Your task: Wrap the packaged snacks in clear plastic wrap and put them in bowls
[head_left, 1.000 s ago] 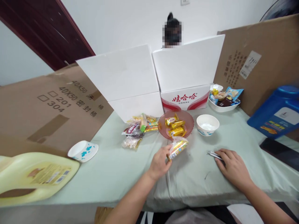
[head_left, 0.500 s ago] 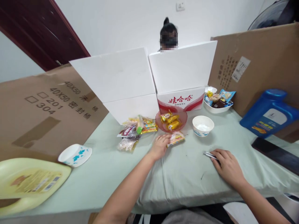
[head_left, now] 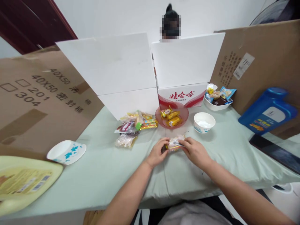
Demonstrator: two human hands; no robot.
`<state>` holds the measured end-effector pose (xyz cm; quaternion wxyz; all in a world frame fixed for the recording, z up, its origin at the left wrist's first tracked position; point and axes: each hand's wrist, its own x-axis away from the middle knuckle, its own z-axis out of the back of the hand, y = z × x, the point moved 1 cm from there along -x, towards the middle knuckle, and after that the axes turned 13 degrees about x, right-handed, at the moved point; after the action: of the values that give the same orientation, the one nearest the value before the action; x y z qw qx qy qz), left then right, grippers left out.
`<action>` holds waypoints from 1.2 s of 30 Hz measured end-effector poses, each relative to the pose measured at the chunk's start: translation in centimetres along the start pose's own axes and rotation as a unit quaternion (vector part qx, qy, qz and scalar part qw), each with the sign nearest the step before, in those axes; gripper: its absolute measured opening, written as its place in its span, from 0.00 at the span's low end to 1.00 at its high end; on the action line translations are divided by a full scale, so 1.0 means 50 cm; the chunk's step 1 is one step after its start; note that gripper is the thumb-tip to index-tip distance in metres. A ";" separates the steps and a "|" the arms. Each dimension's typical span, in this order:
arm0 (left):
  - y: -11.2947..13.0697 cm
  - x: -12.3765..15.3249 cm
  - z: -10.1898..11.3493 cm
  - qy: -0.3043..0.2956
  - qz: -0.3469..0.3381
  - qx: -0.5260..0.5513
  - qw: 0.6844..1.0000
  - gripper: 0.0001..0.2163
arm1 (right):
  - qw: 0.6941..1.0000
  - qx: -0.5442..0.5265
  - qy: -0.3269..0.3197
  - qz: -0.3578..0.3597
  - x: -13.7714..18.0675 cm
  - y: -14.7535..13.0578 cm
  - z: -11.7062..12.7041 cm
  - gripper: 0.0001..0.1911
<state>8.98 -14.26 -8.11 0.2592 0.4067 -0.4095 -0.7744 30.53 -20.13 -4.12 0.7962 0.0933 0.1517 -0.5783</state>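
My left hand [head_left: 157,152] is closed on the left end of a clear-wrapped snack packet [head_left: 175,141] with yellow and red print, just above the table. My right hand [head_left: 195,153] pinches a slim silver metal tool [head_left: 179,144], its kind too small to make out. The tool lies across the packet; whether it cuts into the wrapper cannot be told. Behind both hands stands a pink glass bowl [head_left: 185,116] with several gold-wrapped snacks [head_left: 173,118]. To its left is a heap of packaged snacks [head_left: 127,128].
Right of the bowl is a white paper bowl [head_left: 203,123]; farther back, a white dish [head_left: 217,107] holds snacks. A blue bottle [head_left: 267,112] and phone [head_left: 274,153] lie right. On the left are a tipped bowl [head_left: 67,151] and yellow bottle [head_left: 28,184]. Cardboard [head_left: 42,93] and white panels [head_left: 105,65] surround the table.
My right hand has moved left from the tabletop to the packet, bringing the silver tool along. My left hand has gone from resting on the packet to gripping its end.
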 end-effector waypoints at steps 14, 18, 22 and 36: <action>-0.008 -0.007 -0.007 0.007 0.040 -0.057 0.998 0.33 | 0.976 0.152 -0.015 -0.153 0.084 0.182 0.007 0.12; -0.011 -0.010 -0.015 0.028 0.023 -0.070 0.997 0.16 | 0.996 -0.005 0.092 -0.005 0.014 0.100 0.016 0.15; -0.006 -0.005 -0.006 0.071 0.028 0.007 0.997 0.07 | 0.996 -0.048 0.034 0.061 -0.050 0.053 -0.032 0.22; 0.007 0.011 0.082 0.362 0.023 -0.031 0.931 0.08 | 0.981 -0.041 0.182 0.050 -0.041 0.072 -0.014 0.12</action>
<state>5.25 -13.10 -6.65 0.4201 0.6415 -0.2736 -0.5807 33.28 -16.95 -4.14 0.7867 0.1715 0.3126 -0.5040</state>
